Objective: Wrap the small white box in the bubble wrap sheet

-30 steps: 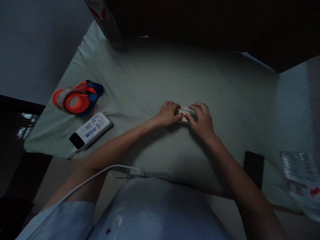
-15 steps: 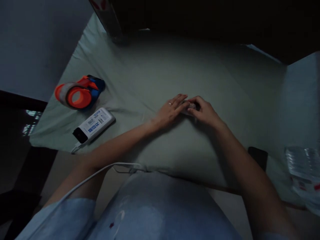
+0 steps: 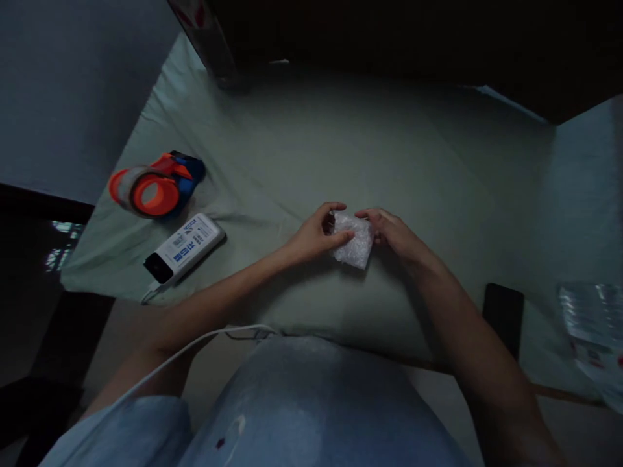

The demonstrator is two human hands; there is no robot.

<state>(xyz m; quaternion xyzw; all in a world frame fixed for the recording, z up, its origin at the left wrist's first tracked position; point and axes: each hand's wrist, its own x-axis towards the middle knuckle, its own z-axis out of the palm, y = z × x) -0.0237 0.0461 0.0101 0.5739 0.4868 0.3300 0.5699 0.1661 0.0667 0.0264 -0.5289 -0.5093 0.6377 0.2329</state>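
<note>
Gripping bubble-wrapped packet (image 3: pixel 356 250) at frame centre, between left hand (image 3: pixel 316 235) and right hand (image 3: pixel 390 235). Well apart from tape dispenser (image 3: pixel 168 196) at left, phone (image 3: pixel 503 318) at lower right, and front edge of green cloth (image 3: pixel 302 295) below.

The bubble-wrapped packet (image 3: pixel 354 250), mostly hidden before, now shows its broad face.

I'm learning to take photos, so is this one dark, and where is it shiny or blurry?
Head view: dim all over, nearly black at upper right; head view: pale glints on the bubble-wrap packet by the left hand and on the clear plastic pack, whose printing looks blurry; head view: soft shadow on the green cloth beside the right forearm.
</note>
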